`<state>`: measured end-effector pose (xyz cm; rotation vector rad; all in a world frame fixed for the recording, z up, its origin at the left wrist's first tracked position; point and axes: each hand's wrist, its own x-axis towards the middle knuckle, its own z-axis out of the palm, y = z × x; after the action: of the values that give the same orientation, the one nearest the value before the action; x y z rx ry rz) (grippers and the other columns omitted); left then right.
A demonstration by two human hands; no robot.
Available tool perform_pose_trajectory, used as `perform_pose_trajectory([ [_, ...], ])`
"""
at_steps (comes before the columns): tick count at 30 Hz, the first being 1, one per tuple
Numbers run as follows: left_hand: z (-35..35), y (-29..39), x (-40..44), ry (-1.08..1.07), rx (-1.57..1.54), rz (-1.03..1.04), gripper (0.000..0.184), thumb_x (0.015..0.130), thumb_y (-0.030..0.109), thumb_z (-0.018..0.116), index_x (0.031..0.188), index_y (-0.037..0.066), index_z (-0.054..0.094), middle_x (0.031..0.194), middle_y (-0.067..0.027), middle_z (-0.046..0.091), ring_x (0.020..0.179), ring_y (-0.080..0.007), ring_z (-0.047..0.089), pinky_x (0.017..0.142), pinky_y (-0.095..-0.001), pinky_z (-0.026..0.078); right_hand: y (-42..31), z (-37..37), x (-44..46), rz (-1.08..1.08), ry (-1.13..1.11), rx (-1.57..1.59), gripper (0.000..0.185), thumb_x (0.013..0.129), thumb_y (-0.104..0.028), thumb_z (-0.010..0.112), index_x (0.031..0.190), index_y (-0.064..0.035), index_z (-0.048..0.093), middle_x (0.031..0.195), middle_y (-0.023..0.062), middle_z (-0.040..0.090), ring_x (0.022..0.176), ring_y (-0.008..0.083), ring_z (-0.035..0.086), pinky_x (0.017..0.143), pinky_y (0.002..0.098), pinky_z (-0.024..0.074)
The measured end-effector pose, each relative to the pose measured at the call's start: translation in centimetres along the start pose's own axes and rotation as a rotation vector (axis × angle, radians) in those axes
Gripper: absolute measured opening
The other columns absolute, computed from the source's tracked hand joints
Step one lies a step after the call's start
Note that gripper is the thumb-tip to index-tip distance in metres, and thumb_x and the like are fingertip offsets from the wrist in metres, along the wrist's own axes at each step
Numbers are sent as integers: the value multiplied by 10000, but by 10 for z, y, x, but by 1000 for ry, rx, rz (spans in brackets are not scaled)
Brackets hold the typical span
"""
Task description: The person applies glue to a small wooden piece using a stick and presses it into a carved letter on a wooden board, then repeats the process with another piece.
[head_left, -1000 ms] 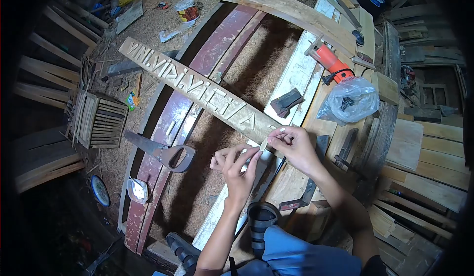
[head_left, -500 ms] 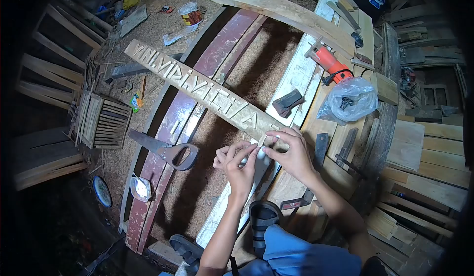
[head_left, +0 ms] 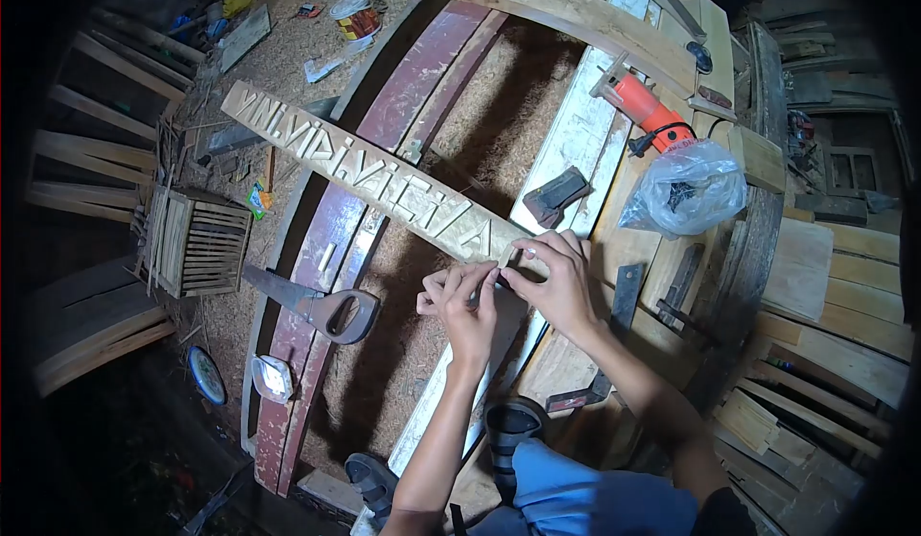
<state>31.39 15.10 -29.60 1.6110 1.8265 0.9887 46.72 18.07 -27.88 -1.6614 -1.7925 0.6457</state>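
Observation:
A long pale wooden board (head_left: 384, 183) with raised wooden letters along its face lies slantwise across the beams. At its near right end, both my hands come together over a small light strip of wood (head_left: 505, 256). The fingertips of my left hand (head_left: 464, 308) are pinched at its lower end. My right hand (head_left: 554, 282) grips the strip from the other side with thumb and forefinger. My fingers partly cover the strip and the end of the board.
A handsaw (head_left: 331, 311) and a small white container (head_left: 272, 379) rest on the red beam (head_left: 326, 238). To the right are a dark block (head_left: 556, 196), a red power tool (head_left: 648, 109), a plastic bag (head_left: 686, 189) and a metal square (head_left: 624, 306). Sawdust covers the floor.
The view has shifted slightly, so the board and tools appear a little displaced. Both hands stay together at the board's near end, still pinching the small strip.

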Motion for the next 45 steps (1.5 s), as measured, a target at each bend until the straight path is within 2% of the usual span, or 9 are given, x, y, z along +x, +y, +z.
perform_pose_trajectory([
  [12, 16, -9, 1, 90, 253, 44, 127, 890, 210, 774, 1014, 204, 798, 989, 1, 638, 1024, -220, 488, 911, -431, 251, 5, 23, 7, -34, 23, -207, 374, 719, -231, 845, 1048, -84, 747, 937, 31, 648, 986, 223, 575, 899, 430, 363],
  [15, 16, -11, -1, 90, 262, 45, 147, 893, 200, 758, 1036, 200, 794, 1020, -22, 645, 1040, -251, 516, 913, -467, 262, 5, 25, 5, -34, 35, -219, 363, 716, -232, 848, 1035, -86, 757, 930, 32, 647, 983, 222, 571, 903, 433, 357],
  [45, 23, -20, -6, 97, 242, 65, 135, 899, 156, 760, 1034, 165, 771, 1012, -13, 680, 1031, -223, 525, 928, -433, 269, 4, 21, 5, 4, -18, -182, 338, 728, -232, 846, 1020, -86, 756, 920, 28, 650, 979, 228, 578, 928, 438, 351],
])
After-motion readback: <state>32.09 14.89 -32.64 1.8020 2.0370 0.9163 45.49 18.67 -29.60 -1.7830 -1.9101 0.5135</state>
